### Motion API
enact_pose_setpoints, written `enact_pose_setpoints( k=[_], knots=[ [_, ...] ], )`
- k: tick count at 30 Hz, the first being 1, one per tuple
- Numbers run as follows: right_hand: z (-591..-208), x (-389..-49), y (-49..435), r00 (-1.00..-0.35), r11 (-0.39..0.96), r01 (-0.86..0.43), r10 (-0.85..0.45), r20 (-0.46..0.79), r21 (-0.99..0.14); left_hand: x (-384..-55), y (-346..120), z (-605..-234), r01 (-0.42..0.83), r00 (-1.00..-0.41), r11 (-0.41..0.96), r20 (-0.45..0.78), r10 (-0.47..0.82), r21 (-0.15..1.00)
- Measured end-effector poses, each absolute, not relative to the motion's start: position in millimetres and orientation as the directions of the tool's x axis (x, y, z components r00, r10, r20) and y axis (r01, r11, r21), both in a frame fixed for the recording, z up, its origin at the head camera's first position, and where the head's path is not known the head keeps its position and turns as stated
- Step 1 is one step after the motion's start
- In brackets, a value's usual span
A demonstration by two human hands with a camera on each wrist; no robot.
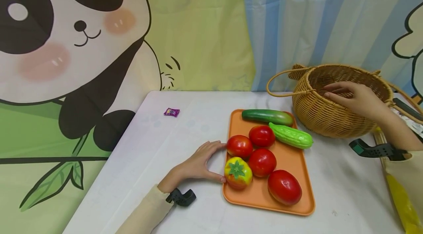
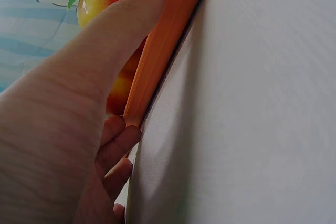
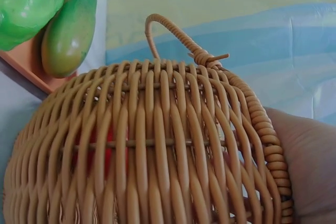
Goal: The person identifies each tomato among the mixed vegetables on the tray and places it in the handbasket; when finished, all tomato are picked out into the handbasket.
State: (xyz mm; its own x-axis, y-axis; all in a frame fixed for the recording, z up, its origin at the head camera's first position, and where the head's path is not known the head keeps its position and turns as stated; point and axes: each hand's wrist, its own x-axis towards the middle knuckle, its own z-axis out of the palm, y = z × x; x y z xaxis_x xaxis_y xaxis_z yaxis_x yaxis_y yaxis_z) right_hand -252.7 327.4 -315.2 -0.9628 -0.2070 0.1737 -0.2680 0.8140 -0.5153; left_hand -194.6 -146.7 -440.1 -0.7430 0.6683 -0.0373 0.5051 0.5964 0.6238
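Note:
My left hand (image 1: 199, 162) is spread at the left edge of an orange tray (image 1: 304, 175), its thumb and fingertips touching the rim. On the tray near that hand lie a yellow-red tomato (image 1: 238, 172) with a green leafy top and several red tomatoes (image 1: 262, 162). A dark green cucumber (image 1: 267, 117) and a light green bitter melon (image 1: 290, 136) lie toward the back. Over the front rim of a wicker basket (image 1: 330, 120) reaches my right hand (image 1: 361, 100), fingers loosely bent with nothing seen between them. Something red (image 3: 102, 153) shows through the basket's weave.
A small purple wrapped candy (image 1: 172, 112) lies on the white table (image 1: 195, 123) at the back left. Beside the basket, at the right, a yellow packet (image 1: 401, 201) lies under my right sleeve. A printed curtain (image 1: 201, 32) hangs behind the table.

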Motion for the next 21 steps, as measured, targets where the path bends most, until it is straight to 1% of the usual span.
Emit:
enact_pose_setpoints(
  k=[4,9,12,17,21],
  knots=[
    [-318.1,-250.7,327.1,-0.954,0.810,-0.285,-0.188,0.233,-0.512,-194.7,-146.6,-440.7,0.509,-0.742,0.595,-0.033,0.670,0.622],
    [-320.5,-244.6,325.1,-0.927,0.796,-0.329,-0.171,0.333,-0.508,-193.9,-145.8,-440.7,0.511,-0.741,0.595,-0.033,0.671,0.621],
    [-321.1,-239.6,321.9,-0.914,0.788,-0.335,-0.139,0.381,-0.517,-193.7,-145.7,-440.7,0.510,-0.742,0.600,-0.038,0.669,0.617],
    [-320.4,-234.1,315.8,-0.898,0.769,-0.330,-0.077,0.433,-0.548,-194.3,-146.6,-440.5,0.512,-0.744,0.605,-0.038,0.667,0.610],
    [-319.1,-230.6,311.3,-0.883,0.749,-0.351,-0.065,0.465,-0.562,-194.6,-146.9,-440.6,0.512,-0.744,0.601,-0.034,0.668,0.614]
  ],
)
